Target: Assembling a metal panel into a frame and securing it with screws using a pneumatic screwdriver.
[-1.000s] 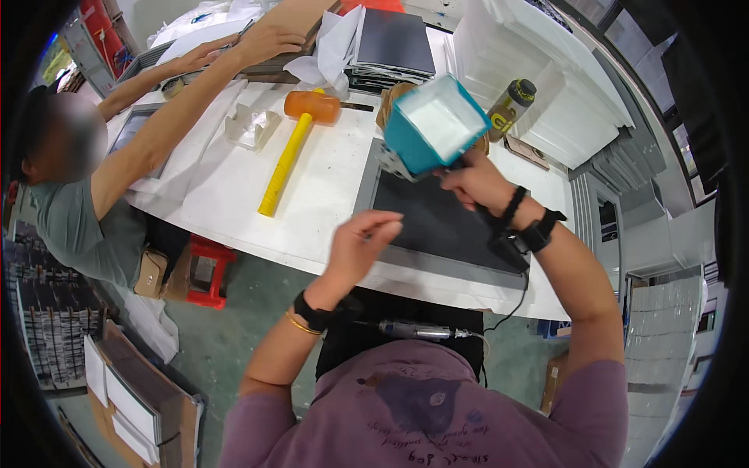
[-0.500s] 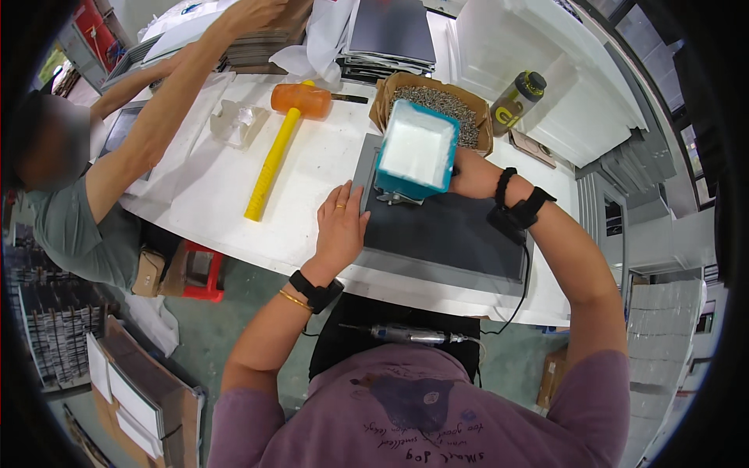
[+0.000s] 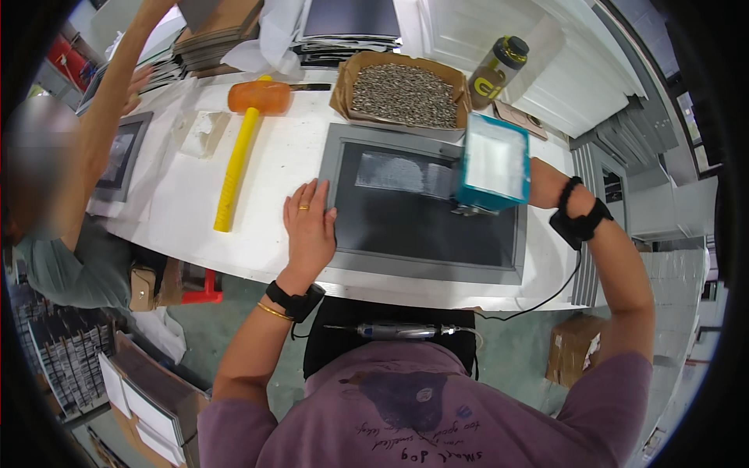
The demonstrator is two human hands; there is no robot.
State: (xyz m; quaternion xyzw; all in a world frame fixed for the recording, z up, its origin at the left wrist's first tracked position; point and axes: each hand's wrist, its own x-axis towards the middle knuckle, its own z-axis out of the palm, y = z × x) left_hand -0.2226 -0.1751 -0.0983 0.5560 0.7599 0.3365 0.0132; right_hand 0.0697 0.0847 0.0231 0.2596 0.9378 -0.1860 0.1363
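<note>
A grey framed panel (image 3: 437,242) with a dark centre lies flat on the white table. My left hand (image 3: 310,226) rests at its left edge, fingers stretched out and holding nothing. In my right hand (image 3: 548,183) is a teal box-shaped tool (image 3: 493,164) with a white top and metal at its lower edge, held over the panel's right part. Its body hides most of my right fingers. A whitish, shiny strip (image 3: 402,173) runs across the panel's upper part toward the tool; I cannot tell whether it is film or a coating.
Behind the panel stands a cardboard box (image 3: 406,95) of small metal pieces, beside a bottle (image 3: 498,70) and a phone (image 3: 521,119). An orange-headed mallet (image 3: 242,144) with a yellow handle lies left. A co-worker's arm (image 3: 117,101) reaches over the far left. A cable (image 3: 538,306) hangs at the front edge.
My right hand has carried the teal tool to the right across the panel, and the whitish strip now shows behind it. The view has shifted; my left hand still rests at the panel's left edge.
</note>
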